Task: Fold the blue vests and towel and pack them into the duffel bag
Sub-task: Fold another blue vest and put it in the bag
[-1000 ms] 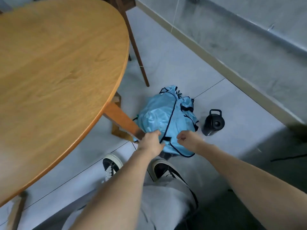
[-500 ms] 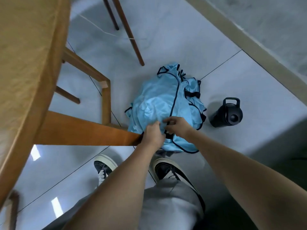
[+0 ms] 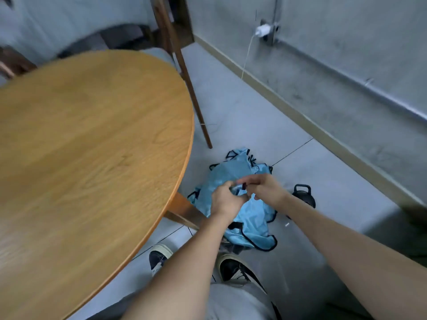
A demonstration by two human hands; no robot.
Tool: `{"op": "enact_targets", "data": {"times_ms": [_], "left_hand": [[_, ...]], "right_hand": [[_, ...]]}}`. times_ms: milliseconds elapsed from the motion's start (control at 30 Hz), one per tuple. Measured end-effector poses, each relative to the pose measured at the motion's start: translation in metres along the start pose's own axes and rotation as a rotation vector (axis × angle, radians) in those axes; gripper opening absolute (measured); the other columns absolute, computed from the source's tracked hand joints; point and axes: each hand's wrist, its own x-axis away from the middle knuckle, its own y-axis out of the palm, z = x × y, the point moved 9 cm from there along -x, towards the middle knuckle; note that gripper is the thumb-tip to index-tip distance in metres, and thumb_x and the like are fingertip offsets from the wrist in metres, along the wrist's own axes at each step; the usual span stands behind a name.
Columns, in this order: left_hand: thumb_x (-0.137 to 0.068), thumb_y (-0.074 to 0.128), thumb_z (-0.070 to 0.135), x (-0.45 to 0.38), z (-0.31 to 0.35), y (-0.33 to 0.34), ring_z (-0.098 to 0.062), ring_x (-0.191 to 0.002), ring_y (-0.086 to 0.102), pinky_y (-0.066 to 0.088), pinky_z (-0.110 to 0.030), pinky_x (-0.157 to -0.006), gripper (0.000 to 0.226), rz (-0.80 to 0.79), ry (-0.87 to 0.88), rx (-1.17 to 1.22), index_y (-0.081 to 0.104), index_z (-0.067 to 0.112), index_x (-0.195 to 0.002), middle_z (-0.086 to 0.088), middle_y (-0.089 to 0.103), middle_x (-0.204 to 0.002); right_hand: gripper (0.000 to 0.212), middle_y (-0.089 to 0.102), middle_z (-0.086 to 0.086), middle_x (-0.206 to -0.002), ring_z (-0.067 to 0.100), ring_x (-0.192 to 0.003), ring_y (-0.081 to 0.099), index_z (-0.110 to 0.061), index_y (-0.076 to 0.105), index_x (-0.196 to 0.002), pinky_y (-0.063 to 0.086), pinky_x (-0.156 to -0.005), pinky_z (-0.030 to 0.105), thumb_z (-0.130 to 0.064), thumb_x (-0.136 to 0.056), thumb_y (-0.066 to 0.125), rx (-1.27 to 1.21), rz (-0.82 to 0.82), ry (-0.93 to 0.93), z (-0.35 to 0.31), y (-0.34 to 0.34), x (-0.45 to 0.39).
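Vests (image 3: 248, 218) are bunched up off the floor beside the round wooden table (image 3: 92, 146); we've got our left hand (image 3: 225, 200) and right hand (image 3: 263, 188) both pinching the blue fabric, black bottle (image 3: 305, 195) just behind

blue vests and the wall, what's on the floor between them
In the head view a black bottle stands there, right of the blue vests; beyond it, bare floor up to the wall.

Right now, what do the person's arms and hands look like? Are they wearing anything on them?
Both arms are bare all the way down: no sleeves show. The left hand and right hand wear no gloves, and I can't see any watch, bracelet or ring, though the picture is a bit blurry. Below are grey trousers and dark shoes with pale soles.
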Motion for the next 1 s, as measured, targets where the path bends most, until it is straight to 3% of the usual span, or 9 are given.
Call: {"op": "enact_targets", "data": {"times_ms": [100,200,267,400,500,567,700,867,1000], "left_hand": [[-0.075,0.085,0.039,0.043,0.039,-0.022,-0.013,-0.095,0.064,0.044,-0.023,-0.068,0.057,0.051,0.09,0.018,0.065,0.024,-0.126,0.004,0.07,-0.115],[-0.075,0.083,0.04,0.085,0.076,-0.057,-0.009,-0.07,0.064,0.045,-0.025,-0.055,0.032,0.156,0.173,0.046,0.067,0.023,-0.096,0.003,0.07,-0.083],[-0.077,0.081,0.035,0.114,0.101,-0.083,-0.006,-0.061,0.056,0.041,-0.018,-0.049,0.027,0.229,0.224,0.073,0.064,0.017,-0.088,0.002,0.065,-0.075],[-0.077,0.081,0.038,0.174,0.145,-0.132,-0.006,-0.072,0.059,0.039,-0.014,-0.055,0.026,0.349,0.372,0.085,0.062,0.023,-0.087,0.007,0.063,-0.08],[-0.074,0.079,0.053,0.217,0.174,-0.169,-0.013,-0.105,0.062,0.051,-0.028,-0.082,0.051,0.469,0.464,0.088,0.063,0.027,-0.115,0.008,0.065,-0.109],[-0.074,0.08,0.054,0.253,0.195,-0.198,-0.01,-0.112,0.057,0.049,-0.029,-0.087,0.059,0.553,0.515,0.131,0.059,0.03,-0.124,0.011,0.06,-0.121],[-0.074,0.078,0.049,0.326,0.233,-0.245,-0.007,-0.106,0.056,0.044,-0.026,-0.078,0.054,0.667,0.632,0.165,0.058,0.033,-0.122,0.013,0.057,-0.118],[-0.076,0.077,0.052,0.399,0.263,-0.292,-0.008,-0.091,0.062,0.053,-0.032,-0.078,0.043,0.754,0.691,0.201,0.06,0.032,-0.109,0.014,0.063,-0.096],[-0.083,0.073,0.043,0.452,0.275,-0.321,-0.012,-0.088,0.064,0.055,-0.034,-0.08,0.024,0.839,0.733,0.222,0.062,0.029,-0.099,0.015,0.064,-0.087]], "right_hand": [[0.048,0.066,0.002,-0.081,0.004,-0.059,0.058,-0.014,0.077,-0.101,0.044,-0.053,0.016,0.017,-0.085,0.044,0.013,0.041,-0.098,-0.051,-0.025,0.035],[0.05,0.069,0.004,-0.081,0.014,-0.068,0.057,-0.018,0.077,-0.103,0.042,-0.056,0.016,0.017,-0.086,0.045,0.054,0.054,-0.208,-0.102,-0.038,0.077],[0.046,0.07,0.003,-0.084,0.006,-0.066,0.058,-0.013,0.075,-0.108,0.042,-0.056,0.011,0.016,-0.088,0.046,0.067,0.052,-0.285,-0.137,-0.04,0.109],[0.042,0.073,0.003,-0.095,0.002,-0.079,0.063,-0.013,0.075,-0.11,0.044,-0.059,0.008,0.013,-0.091,0.048,0.082,0.098,-0.443,-0.205,-0.045,0.173],[0.046,0.075,-0.007,-0.091,0.001,-0.088,0.067,-0.025,0.076,-0.103,0.048,-0.067,0.011,0.01,-0.091,0.048,0.116,0.174,-0.574,-0.254,-0.052,0.22],[0.052,0.076,-0.01,-0.092,0.004,-0.095,0.069,-0.031,0.076,-0.098,0.052,-0.073,0.019,0.011,-0.09,0.046,0.123,0.201,-0.652,-0.286,-0.052,0.25],[0.054,0.076,-0.013,-0.098,-0.002,-0.1,0.068,-0.026,0.076,-0.107,0.054,-0.086,0.016,0.011,-0.087,0.042,0.175,0.258,-0.817,-0.347,-0.048,0.322],[0.052,0.076,-0.005,-0.102,0.001,-0.101,0.07,-0.018,0.074,-0.113,0.053,-0.087,0.016,0.012,-0.086,0.04,0.227,0.329,-0.995,-0.408,-0.044,0.404],[0.046,0.076,-0.007,-0.102,-0.008,-0.099,0.067,-0.013,0.073,-0.116,0.043,-0.088,0.0,0.01,-0.087,0.045,0.381,0.373,-1.109,-0.439,-0.033,0.462]]}}
